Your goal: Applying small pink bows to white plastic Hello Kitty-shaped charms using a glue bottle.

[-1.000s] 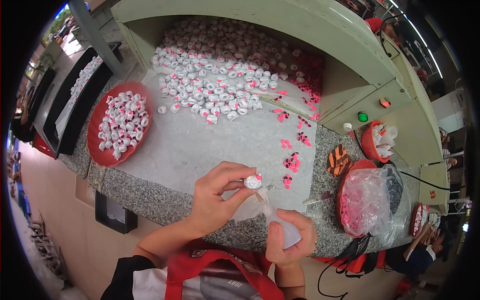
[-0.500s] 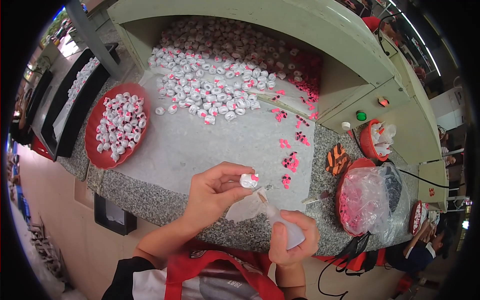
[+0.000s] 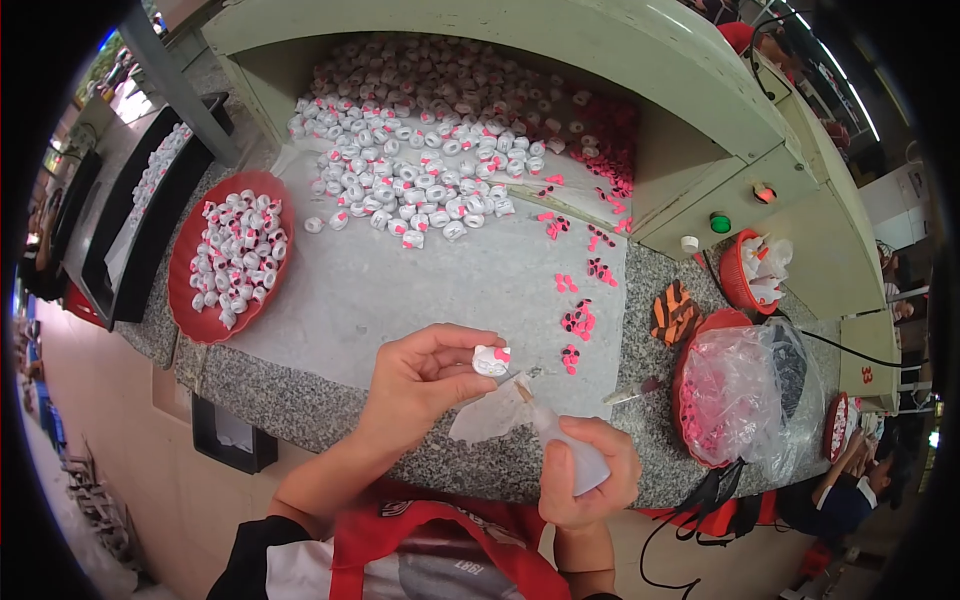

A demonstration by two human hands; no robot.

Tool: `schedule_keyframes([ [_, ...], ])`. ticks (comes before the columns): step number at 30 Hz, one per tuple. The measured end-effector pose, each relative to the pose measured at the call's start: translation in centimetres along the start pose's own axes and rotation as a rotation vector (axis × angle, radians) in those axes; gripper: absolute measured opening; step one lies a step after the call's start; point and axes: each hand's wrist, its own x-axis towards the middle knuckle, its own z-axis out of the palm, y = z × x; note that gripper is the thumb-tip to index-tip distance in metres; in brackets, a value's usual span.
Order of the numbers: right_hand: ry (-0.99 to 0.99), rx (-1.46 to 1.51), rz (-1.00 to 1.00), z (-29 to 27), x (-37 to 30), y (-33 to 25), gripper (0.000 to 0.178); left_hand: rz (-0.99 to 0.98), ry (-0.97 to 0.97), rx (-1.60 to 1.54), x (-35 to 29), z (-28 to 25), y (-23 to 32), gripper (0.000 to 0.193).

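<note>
Between the thumb and fingers of my left hand (image 3: pixel 408 385) is a small white cat-head-shaped piece (image 3: pixel 490 362) with a pink bow at its upper right. My right hand (image 3: pixel 600 480) grips a translucent squeeze bottle (image 3: pixel 549 424), whose thin nozzle tilts up toward the piece. The nozzle tip comes close to the piece's lower right; whether they touch I cannot tell. Beneath the nozzle lies a crumpled white sheet (image 3: pixel 480 421). Small clusters of pink and black bits (image 3: pixel 577 319) lie on the pale paper (image 3: pixel 400 290) beyond my hands.
Many similar white pieces (image 3: pixel 400 180) are heaped under the pale green cabinet (image 3: pixel 480 25). A red dish (image 3: pixel 180 290) holds more at left. On the right are a plastic-covered red tray (image 3: pixel 690 455), an orange-black striped thing (image 3: pixel 675 312) and a red basket (image 3: pixel 735 275).
The white piece has turned in my left fingers, and its bow side faces up more fully. My right hand keeps the bottle in nearly the same place. The whole view has shifted slightly.
</note>
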Motion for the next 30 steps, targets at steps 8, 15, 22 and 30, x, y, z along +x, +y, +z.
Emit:
schedule_keyframes([
  [8,-0.04,0.049,0.019,-0.1,0.2,-0.3,0.024,-0.018,0.011,0.0,0.0,0.0,0.0,0.035],
  [15,-0.043,0.034,0.025,0.6,0.5,-0.6,0.024,-0.004,0.004,-0.01,-0.1,-0.5,0.3,0.035],
  [22,-0.046,-0.009,0.055,0.4,0.2,-0.3,0.025,0.022,-0.031,0.026,0.0,-0.7,0.2,0.033],
  [30,0.065,0.009,0.243,0.4,-0.3,-0.1,0.018,0.002,-0.009,0.057,0.4,0.0,-0.1,0.033],
])
